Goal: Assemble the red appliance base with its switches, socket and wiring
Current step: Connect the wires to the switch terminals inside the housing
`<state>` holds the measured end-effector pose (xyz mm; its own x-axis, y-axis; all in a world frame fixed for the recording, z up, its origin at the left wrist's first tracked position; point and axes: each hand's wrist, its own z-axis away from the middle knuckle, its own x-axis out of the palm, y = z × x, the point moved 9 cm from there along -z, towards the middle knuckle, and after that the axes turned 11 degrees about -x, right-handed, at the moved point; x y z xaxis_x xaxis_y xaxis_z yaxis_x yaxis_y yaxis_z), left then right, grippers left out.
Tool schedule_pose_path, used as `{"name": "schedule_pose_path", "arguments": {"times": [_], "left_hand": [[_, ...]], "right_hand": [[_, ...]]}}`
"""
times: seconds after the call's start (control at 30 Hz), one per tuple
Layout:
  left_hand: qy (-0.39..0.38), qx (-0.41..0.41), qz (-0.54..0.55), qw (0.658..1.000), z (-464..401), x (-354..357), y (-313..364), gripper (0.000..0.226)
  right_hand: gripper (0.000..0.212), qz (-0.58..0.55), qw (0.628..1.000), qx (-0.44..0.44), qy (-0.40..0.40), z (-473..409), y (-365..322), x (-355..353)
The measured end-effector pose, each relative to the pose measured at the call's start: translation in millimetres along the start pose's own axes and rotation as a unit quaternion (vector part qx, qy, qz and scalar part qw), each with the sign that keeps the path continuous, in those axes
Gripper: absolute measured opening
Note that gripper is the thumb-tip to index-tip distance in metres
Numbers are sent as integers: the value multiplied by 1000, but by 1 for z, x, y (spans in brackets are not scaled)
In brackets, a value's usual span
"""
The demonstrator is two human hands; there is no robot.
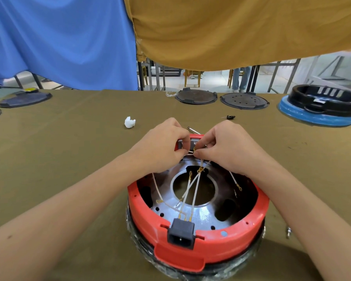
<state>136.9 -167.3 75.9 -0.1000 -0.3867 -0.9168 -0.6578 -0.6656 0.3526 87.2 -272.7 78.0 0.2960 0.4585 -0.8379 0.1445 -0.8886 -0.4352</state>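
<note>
Presently catalogued: red appliance base (199, 246), set upside down on the olive-covered table (69, 151), directly below the viewer. Its black power socket (181, 233) is seated in the near rim and faces the viewer; the switch housing (187, 141) sits at the far rim, so the socket-to-switch axis runs straight away from the camera.

Left hand (160, 145): fingers curled, a white wire (188, 152) pinched at the far rim. Right hand (227, 147): fingers curled, the same wire end pinched at a brass-coloured terminal. Other white leads (187, 189) are draped loosely from the socket across the metal plate (203, 217).

Step judged in hand: a wire terminal is being fitted to a switch tab. It is best pushed square to the tab, gripped by the terminal rather than the wire, with the base kept steady and slack leads kept clear.
</note>
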Motion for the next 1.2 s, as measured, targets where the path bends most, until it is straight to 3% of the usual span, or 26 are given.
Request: {"name": "schedule_pose_path", "arguments": {"times": [0.2, 0.27, 0.37, 0.5, 0.7, 0.97, 1.2], "left_hand": [[6, -3, 2, 1000, 0, 0, -1, 3], [10, -3, 2, 1000, 0, -1, 0, 4], [9, -3, 0, 1000, 0, 0, 0, 4], [13, 3, -3, 1000, 0, -1, 1, 8], [27, 17, 0, 999, 1, -5, 5, 25], [28, 3, 4, 1000, -2, -4, 1, 31], [35, -3, -2, 999, -3, -5, -4, 38]], "right_hand": [[12, 29, 998, -19, 56, 1, -4, -11], [34, 43, 997, -32, 64, 1, -5, -13], [64, 78, 997, -22, 3, 0, -4, -1], [38, 96, 995, -22, -15, -5, -5, 0], [24, 136, 990, -26, -17, -12, -8, -4], [27, 228, 970, -71, -46, -24, -18, -3], [25, 159, 981, -93, -53, -18, -14, 4]]}}
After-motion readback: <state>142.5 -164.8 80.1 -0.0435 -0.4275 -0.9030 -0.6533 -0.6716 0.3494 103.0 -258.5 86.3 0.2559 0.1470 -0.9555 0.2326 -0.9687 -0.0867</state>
